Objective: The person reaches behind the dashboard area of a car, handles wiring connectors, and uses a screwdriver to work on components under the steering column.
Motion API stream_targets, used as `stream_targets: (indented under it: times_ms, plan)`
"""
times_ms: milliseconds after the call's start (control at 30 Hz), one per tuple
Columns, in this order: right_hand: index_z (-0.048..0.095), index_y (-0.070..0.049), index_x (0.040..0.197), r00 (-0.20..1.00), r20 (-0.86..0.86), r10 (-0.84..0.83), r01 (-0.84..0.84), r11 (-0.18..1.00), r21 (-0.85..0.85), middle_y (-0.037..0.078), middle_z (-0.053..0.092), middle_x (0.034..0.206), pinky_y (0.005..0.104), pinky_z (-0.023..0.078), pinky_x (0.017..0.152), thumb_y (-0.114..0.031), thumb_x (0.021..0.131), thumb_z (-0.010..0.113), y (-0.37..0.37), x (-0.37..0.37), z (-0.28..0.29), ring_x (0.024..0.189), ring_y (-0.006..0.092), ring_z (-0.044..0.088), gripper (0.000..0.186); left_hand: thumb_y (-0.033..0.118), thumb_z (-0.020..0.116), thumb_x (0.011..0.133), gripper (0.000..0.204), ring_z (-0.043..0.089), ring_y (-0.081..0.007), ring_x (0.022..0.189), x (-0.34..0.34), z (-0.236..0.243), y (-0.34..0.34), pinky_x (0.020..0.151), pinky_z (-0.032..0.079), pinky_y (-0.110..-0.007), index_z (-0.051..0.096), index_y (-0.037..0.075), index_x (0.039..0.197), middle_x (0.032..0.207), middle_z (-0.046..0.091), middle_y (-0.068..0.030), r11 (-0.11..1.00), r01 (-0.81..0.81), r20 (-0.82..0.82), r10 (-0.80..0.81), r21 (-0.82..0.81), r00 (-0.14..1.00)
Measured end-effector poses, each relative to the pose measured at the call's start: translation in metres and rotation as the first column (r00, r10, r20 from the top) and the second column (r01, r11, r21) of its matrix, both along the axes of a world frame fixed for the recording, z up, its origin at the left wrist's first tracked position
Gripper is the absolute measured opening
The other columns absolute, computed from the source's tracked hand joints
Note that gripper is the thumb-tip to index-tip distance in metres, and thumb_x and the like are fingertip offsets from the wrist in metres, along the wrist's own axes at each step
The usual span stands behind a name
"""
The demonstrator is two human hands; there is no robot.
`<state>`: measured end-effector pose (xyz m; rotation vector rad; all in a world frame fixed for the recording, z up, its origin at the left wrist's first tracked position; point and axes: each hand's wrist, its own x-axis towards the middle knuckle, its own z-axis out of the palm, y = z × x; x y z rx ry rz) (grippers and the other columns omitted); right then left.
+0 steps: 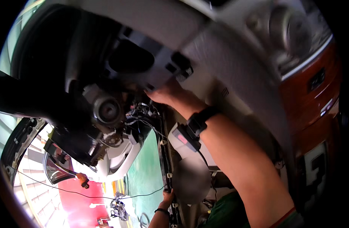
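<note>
head view puts the right hand at the lower edge of a grey panel with a big dark oval opening. the panel lies just above that hand and spreads up and to the left from it, while the right forearm comes in from the lower right. the panel's long axis seems to slant from upper left to lower right, though blur and shadow make that hard to settle. most of the right fingers are lost in the dark by the panel — whether that grip is clenched on the edge or only rests against it, i cannot tell. a black wristband sits at that wrist, below the panel.

the left hand is by far the more distant one: low down, well apart from the panel, beside the door edge. it seems to touch that edge, but its fingers show too small to say how the grip is set. loose wires hang below and left of the right hand, with a round grey-rimmed part farther left — both lower than the panel.
</note>
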<state>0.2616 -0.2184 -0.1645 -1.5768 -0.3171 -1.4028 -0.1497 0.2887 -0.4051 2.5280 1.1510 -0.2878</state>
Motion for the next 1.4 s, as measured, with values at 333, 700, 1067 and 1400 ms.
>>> stream_targets:
  times_ms: [333, 700, 1067, 1400]
  plan:
    - [0.065, -0.011, 0.101, 0.953, -0.300, 0.040, -0.073, 0.992, -0.100, 0.013, 0.065, 0.102, 0.0432, 0.052, 0.079, -0.017, 0.075, 0.065, 0.015, -0.007, -0.010, 0.092, 0.0325, 0.063, 0.027, 0.055, 0.070, 0.076, 0.102, 0.031, -0.0385, 0.135, 0.007, 0.011, -0.033, 0.111, 0.030, -0.041, 0.021, -0.005, 0.141, 0.144, 0.029, -0.0274, 0.998, -0.060, -0.082, 0.062, 0.028, 0.995]
    - [0.066, -0.010, 0.090, 0.982, -0.115, 0.151, -0.120, 0.963, 0.241, 0.013, 0.066, 0.092, 0.0407, 0.052, 0.072, -0.012, 0.072, 0.065, 0.043, 0.028, -0.040, 0.083, 0.0308, 0.064, 0.018, 0.050, 0.072, 0.077, 0.095, 0.033, -0.0386, 0.134, 0.019, 0.013, -0.044, 0.110, 0.031, -0.042, 0.025, -0.004, 0.140, 0.142, 0.033, -0.0271, 1.000, 0.011, -0.067, -0.011, 0.005, 0.998]
    - [0.065, -0.006, 0.089, 0.947, -0.145, -0.286, 0.235, 0.927, -0.293, 0.013, 0.064, 0.071, 0.0412, 0.051, 0.059, -0.016, 0.079, 0.063, 0.010, -0.019, -0.009, 0.063, 0.0331, 0.062, 0.014, 0.052, 0.071, 0.077, 0.098, 0.029, -0.0399, 0.135, 0.012, 0.019, -0.043, 0.111, 0.029, -0.043, 0.020, -0.001, 0.143, 0.145, 0.027, -0.0262, 0.999, -0.025, -0.057, 0.027, 0.027, 0.998]
    - [0.064, -0.005, 0.075, 0.848, -0.483, 0.216, -0.218, 0.975, 0.054, 0.016, 0.065, 0.066, 0.0459, 0.053, 0.059, -0.020, 0.085, 0.054, 0.020, -0.044, 0.008, 0.062, 0.0345, 0.065, 0.020, 0.055, 0.070, 0.077, 0.102, 0.025, -0.0405, 0.137, 0.004, 0.024, -0.055, 0.113, 0.026, -0.043, 0.019, -0.003, 0.143, 0.146, 0.027, -0.0275, 0.997, -0.028, -0.051, 0.032, 0.066, 0.998]
